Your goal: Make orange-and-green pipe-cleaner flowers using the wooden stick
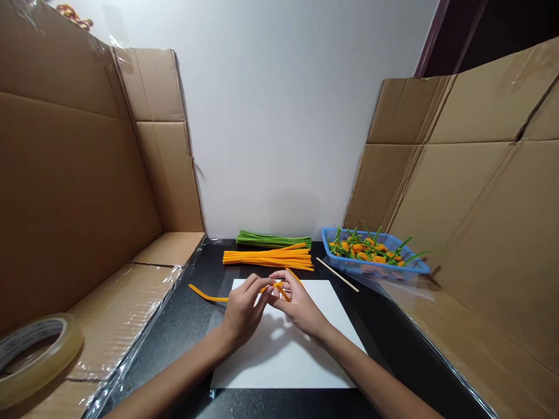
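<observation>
Orange pipe cleaners are pinched between my two hands above a white sheet. My left hand is closed on them, and one long end sticks out to the left past its knuckles. My right hand grips the same orange pieces, with short ends poking up and down by its fingers. Where they cross or bend is partly hidden by the fingertips. Just beyond my hands lies a bundle of orange pipe cleaners, and behind it a bundle of green pipe cleaners.
A blue basket at the back right holds several green and orange pipe-cleaner pieces. A thin wooden stick lies beside it. A roll of clear tape rests at the left on cardboard. Cardboard walls flank the black table.
</observation>
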Action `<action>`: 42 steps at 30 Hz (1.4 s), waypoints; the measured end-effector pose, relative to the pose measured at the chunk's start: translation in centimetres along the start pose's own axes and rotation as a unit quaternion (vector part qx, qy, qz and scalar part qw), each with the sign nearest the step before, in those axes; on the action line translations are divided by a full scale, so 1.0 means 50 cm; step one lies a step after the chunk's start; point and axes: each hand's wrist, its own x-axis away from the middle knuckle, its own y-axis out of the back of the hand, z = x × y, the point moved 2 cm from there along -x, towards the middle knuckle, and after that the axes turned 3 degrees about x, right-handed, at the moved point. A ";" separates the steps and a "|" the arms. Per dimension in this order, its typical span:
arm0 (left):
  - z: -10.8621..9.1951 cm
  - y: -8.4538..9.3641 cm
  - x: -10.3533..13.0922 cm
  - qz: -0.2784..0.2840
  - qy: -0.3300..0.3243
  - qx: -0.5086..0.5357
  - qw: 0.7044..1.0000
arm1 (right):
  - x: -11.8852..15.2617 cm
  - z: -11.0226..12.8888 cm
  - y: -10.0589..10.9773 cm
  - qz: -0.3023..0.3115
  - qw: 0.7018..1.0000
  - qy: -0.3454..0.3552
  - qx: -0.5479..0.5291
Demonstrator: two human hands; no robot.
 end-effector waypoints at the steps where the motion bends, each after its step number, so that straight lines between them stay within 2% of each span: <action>1: 0.001 0.001 -0.002 -0.011 0.021 0.009 1.000 | 0.000 0.000 -0.001 0.002 1.000 0.007 -0.001; 5: 0.009 0.009 -0.012 -0.060 0.098 0.040 0.993 | -0.003 0.003 0.005 -0.017 0.998 0.057 0.037; 8: 0.008 0.013 -0.015 -0.071 0.078 0.047 0.993 | -0.002 0.010 0.011 -0.051 0.989 0.104 0.087; 12: 0.004 0.008 -0.008 -0.043 0.053 0.049 0.996 | 0.009 0.014 0.009 -0.096 0.976 0.126 0.152; 16: 0.003 0.002 -0.002 -0.050 0.066 0.044 0.996 | 0.018 0.015 -0.004 -0.082 0.983 0.132 0.101; 20: 0.001 -0.002 -0.001 -0.040 0.098 0.070 0.992 | 0.019 0.019 -0.008 -0.112 0.986 0.126 0.011; 25: -0.002 -0.008 0.001 -0.023 0.135 0.094 0.986 | 0.017 0.025 -0.009 -0.117 0.985 0.104 -0.076; 33: -0.005 -0.011 0.006 0.006 0.158 0.131 0.979 | 0.020 0.028 -0.010 -0.139 0.981 0.081 -0.106; 36: -0.010 -0.007 0.002 0.003 0.141 0.144 0.979 | 0.021 0.030 -0.008 -0.147 0.982 0.081 -0.086; 42: -0.020 0.008 -0.009 -0.035 0.056 0.102 0.993 | 0.025 0.033 -0.012 -0.144 0.984 0.077 -0.066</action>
